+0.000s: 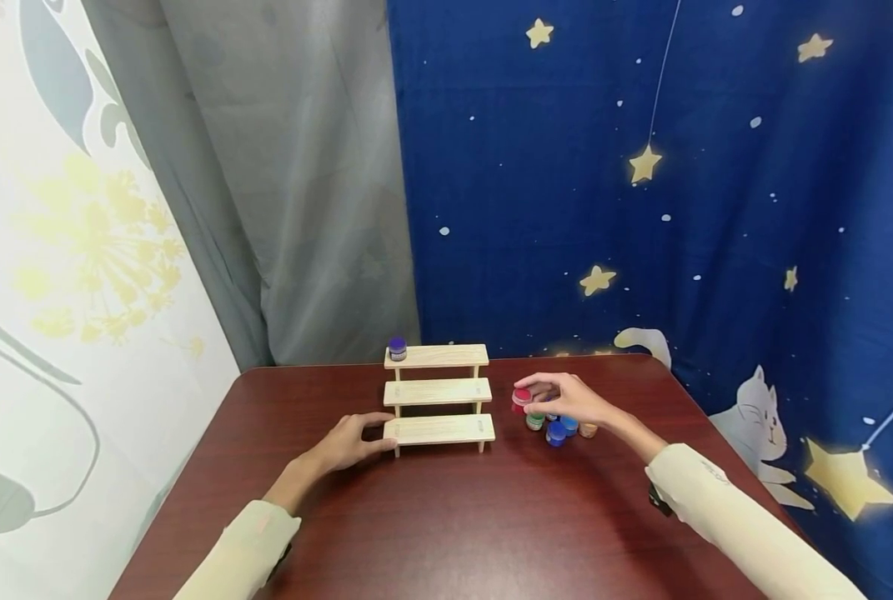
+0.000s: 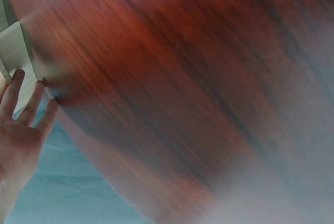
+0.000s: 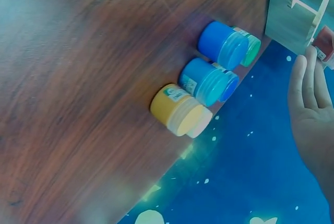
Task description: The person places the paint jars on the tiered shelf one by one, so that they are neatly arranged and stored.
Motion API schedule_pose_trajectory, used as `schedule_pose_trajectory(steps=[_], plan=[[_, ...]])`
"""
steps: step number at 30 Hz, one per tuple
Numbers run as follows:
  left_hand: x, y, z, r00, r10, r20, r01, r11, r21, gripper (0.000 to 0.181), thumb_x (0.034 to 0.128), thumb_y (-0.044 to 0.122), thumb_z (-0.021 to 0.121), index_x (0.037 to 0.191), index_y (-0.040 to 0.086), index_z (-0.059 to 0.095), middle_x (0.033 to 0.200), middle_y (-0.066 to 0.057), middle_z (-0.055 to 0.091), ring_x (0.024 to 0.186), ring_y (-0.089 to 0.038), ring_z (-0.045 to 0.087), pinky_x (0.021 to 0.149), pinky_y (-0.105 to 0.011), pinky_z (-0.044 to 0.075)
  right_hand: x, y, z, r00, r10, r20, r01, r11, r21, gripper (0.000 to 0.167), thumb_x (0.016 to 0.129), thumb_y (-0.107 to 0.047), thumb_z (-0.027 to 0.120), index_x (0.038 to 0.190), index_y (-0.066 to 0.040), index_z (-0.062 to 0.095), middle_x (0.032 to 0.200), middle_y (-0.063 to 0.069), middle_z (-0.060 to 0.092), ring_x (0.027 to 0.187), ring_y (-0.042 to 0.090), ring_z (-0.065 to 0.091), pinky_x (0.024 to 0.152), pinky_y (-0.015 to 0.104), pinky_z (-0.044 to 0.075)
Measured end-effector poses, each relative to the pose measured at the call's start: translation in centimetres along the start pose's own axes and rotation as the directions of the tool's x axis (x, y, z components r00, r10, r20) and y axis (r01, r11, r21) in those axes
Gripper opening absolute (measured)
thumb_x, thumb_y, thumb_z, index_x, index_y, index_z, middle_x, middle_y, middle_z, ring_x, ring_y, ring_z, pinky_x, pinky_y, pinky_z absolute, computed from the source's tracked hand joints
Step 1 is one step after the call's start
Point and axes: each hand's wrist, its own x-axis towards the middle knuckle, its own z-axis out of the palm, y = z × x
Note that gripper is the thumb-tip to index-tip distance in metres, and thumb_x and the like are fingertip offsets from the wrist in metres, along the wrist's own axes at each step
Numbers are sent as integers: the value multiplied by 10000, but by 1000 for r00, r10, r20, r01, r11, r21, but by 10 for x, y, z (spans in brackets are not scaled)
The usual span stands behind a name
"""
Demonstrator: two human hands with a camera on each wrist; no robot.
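Observation:
A three-tier wooden stand (image 1: 438, 429) stands on the table. My left hand (image 1: 350, 442) holds the left end of its lowest tier, thumb at the front and fingers farther back; the left wrist view shows the fingers (image 2: 34, 101) against the pale wood. My right hand (image 1: 569, 398) pinches a red paint jar (image 1: 521, 398) to the right of the stand. Only part of that jar (image 3: 324, 41) shows in the right wrist view. On the top tier, at its left end, sits a purple paint jar (image 1: 397, 349).
Several paint jars cluster under and beside my right hand, among them a green jar (image 1: 534, 422), a dark blue jar (image 1: 555, 433), a light blue jar (image 3: 203, 80) and a yellow-orange jar (image 3: 176, 109). A grey curtain (image 1: 326, 208) and a blue starry curtain (image 1: 529, 183) hang behind the table (image 1: 446, 517).

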Motion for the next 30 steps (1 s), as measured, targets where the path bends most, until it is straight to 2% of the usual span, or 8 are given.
schedule_pose_trajectory(steps=[4,9,16,21,30], plan=[[0,-2,-1,1000,7,-2,-7,1000,9,545,927,429,790,1375,141,675,1355,-89,677,1289,-252,607,1062,-488,490,8,-3,2,1000,-20,-15,20,1000,-5,428,946,-228,796,1329,-73,686,1137,68,763,1012,199,742,840,289,596],[-1,-4,-2,1000,19,-3,-19,1000,15,552,926,428,792,1377,132,673,1341,-81,686,1272,-256,621,1052,-492,499,19,-7,5,998,-4,-63,3,1000,-18,422,928,-238,816,1322,-138,706,1124,49,765,982,181,742,833,289,592],[1,-4,-5,1000,23,-4,-23,1000,9,555,926,431,791,1379,134,673,1337,-77,688,1267,-256,622,1047,-497,501,33,-13,7,989,-1,-146,-2,1000,-24,446,914,-256,831,1324,-125,716,1108,49,770,967,197,736,889,407,588],[1,-3,-3,1000,20,6,-20,1000,-1,556,927,430,790,1381,132,671,1333,-72,690,1264,-261,622,1047,-495,499,39,-16,7,987,24,-158,-27,999,-16,435,917,-271,828,1332,-201,718,1119,33,771,972,167,735,905,406,587],[0,-1,0,1000,16,3,-16,1000,-10,549,927,412,795,1381,129,673,1334,-68,691,1268,-249,621,1049,-491,498,61,-22,13,985,-14,-170,14,1000,-6,461,916,-195,827,1347,-88,703,1104,66,776,952,181,741,866,380,591]])
